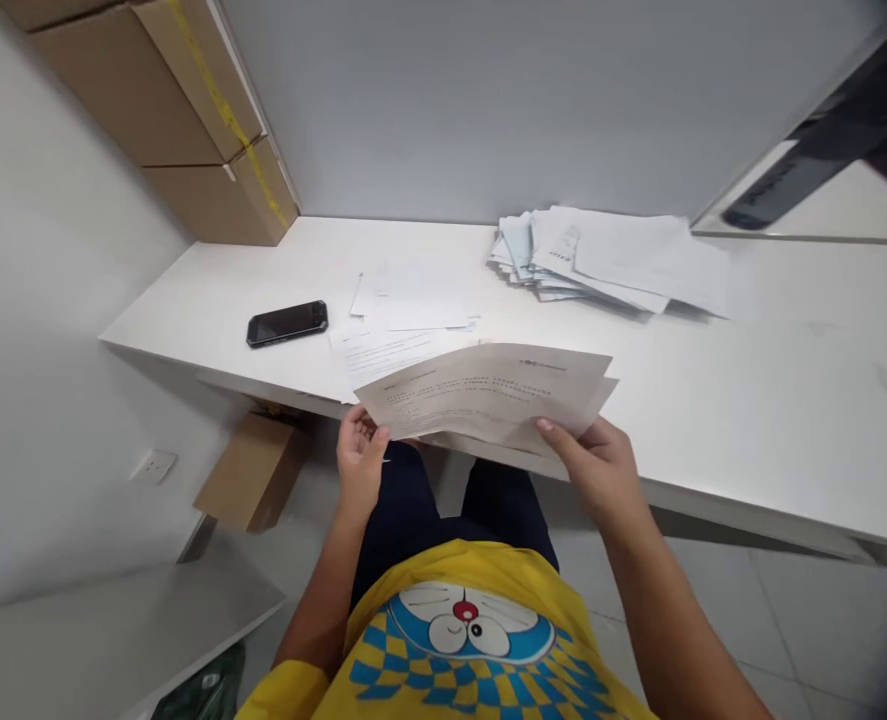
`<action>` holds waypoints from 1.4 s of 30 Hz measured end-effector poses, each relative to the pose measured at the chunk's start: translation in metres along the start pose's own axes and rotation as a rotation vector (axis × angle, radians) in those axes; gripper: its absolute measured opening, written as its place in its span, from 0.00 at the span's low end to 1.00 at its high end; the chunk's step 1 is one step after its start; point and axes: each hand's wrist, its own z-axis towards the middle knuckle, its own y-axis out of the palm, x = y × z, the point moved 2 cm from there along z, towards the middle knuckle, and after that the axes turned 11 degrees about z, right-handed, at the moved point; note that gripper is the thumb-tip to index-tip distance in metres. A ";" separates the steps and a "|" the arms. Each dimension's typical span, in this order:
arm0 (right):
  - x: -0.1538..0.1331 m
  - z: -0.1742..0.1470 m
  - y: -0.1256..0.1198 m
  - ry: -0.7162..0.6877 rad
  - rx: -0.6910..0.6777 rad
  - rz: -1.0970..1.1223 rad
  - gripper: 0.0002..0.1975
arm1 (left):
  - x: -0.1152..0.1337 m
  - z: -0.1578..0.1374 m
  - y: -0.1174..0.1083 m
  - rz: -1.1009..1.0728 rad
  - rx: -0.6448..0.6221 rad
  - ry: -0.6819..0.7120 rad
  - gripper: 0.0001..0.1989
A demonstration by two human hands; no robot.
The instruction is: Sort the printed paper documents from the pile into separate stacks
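Note:
Printed paper sheets (480,395) are held up over the desk's front edge, bowed along their length. My left hand (362,450) pinches their lower left corner between thumb and fingers. At the right end, my right hand (597,462) grips them with the thumb on top and the fingers behind. A second sheet's edge shows behind the front one on the right. Just beyond them, a printed page (383,352) lies flat on the desk, partly covered by the held sheets. More white papers (413,295) lie behind that page.
A black phone (287,324) lies on the white desk (773,420) at the left. An uneven paper stack (608,260) sits by the grey partition. Cardboard boxes (218,190) are piled at the back left corner, and another carton (252,470) is below the desk.

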 end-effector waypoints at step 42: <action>-0.023 0.006 -0.001 -0.476 -0.320 -0.603 0.22 | -0.005 -0.034 0.054 0.213 -0.351 -0.215 0.31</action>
